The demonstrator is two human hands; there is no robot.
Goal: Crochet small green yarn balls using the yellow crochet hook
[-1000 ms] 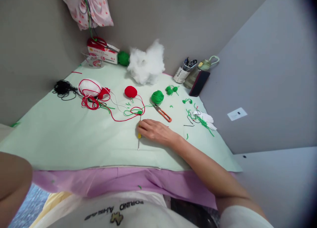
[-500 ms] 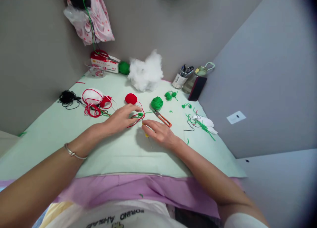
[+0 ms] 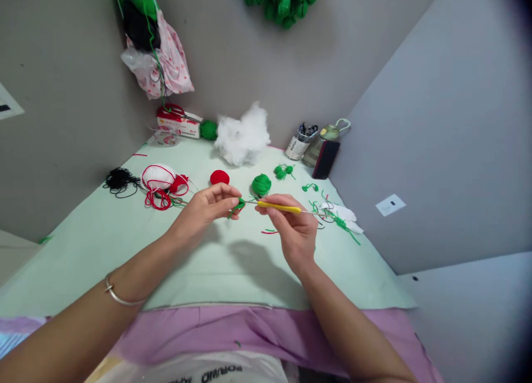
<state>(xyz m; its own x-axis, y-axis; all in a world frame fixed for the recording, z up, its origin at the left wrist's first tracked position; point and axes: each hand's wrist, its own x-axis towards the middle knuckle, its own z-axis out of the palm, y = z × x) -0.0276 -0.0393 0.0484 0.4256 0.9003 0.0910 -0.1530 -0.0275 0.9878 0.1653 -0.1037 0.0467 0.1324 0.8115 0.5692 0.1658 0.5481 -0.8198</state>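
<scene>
My left hand [image 3: 216, 205] pinches a small green crochet piece [image 3: 238, 205] between thumb and fingers, above the table. My right hand [image 3: 293, 228] is closed around the yellow handle of a crochet hook [image 3: 280, 207], held nearly level. The hook's thin metal tip reaches left to the green piece; whether it is inside a stitch I cannot tell. Just behind the hands lie a ball of green yarn [image 3: 261, 184] and a round red piece [image 3: 219, 177]. Short red and green yarn ends [image 3: 270, 231] rest below the hook.
At the left lie black yarn [image 3: 119, 179] and a white ball [image 3: 158, 177] tangled with red yarn. White stuffing [image 3: 243, 136], a red-and-white box [image 3: 179, 127], a pen cup [image 3: 297, 146] and a phone [image 3: 326, 159] stand at the back. Yarn scraps [image 3: 341, 221] lie right.
Both hands have risen off the table with the green piece and the hook. The hook has swung from pointing downward to nearly level. Red yarn no longer loops by my left hand. The view tilted up.
</scene>
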